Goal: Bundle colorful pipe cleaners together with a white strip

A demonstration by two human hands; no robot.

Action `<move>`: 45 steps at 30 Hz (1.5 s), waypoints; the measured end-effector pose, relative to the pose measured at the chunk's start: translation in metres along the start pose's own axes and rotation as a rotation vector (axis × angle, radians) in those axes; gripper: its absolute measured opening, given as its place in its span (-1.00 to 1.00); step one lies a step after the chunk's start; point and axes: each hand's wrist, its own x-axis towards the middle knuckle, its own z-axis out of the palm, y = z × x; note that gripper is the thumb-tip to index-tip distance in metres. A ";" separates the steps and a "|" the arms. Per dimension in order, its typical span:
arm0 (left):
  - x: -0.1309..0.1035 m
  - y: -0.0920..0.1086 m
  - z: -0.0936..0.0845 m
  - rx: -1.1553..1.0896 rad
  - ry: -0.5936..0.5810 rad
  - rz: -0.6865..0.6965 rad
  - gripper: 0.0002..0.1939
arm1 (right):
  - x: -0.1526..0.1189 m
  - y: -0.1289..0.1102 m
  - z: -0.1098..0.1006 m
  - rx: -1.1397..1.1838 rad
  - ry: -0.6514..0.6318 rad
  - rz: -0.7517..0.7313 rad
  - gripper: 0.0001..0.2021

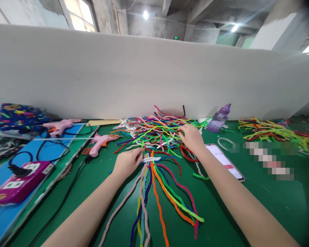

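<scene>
My left hand [128, 162] is closed at the left end of a flat white strip [154, 159], which its fingertips seem to pinch. This strip lies across the top of a fan of fuzzy pipe cleaners [156, 199], in pink, blue, yellow, orange, green and magenta, spread towards me on the table. My right hand [192, 138] reaches into a tangled heap of many-coloured pipe cleaners [154, 132]. Its thumb and fingers are drawn together on a pipe cleaner at the heap's right side; the exact strand is partly hidden.
Two pink glue guns [100, 144] lie left, with black cords and a magenta power strip [23, 181] on a blue board. A purple bottle [219, 120], a phone [224, 161] and another pipe-cleaner pile [270, 130] are right. A white partition [144, 75] stands behind the green table [92, 192].
</scene>
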 end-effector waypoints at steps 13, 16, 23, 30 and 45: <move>0.002 -0.004 0.004 -0.037 0.011 0.005 -0.76 | 0.018 -0.002 0.021 0.040 0.024 0.053 -0.66; 0.004 -0.005 0.004 -0.071 0.035 0.030 -0.77 | 0.013 0.000 0.019 0.036 -0.034 0.102 -0.75; 0.010 -0.008 0.000 -0.150 0.082 0.120 -0.77 | 0.009 0.004 0.008 -0.101 -0.234 0.150 -0.72; 0.008 -0.012 0.007 -0.158 0.021 0.137 -0.75 | 0.005 -0.012 0.015 -0.056 -0.346 -0.047 -0.71; 0.004 -0.010 -0.002 -0.136 0.156 0.168 -0.77 | -0.007 -0.072 -0.047 0.181 0.222 -0.180 -0.79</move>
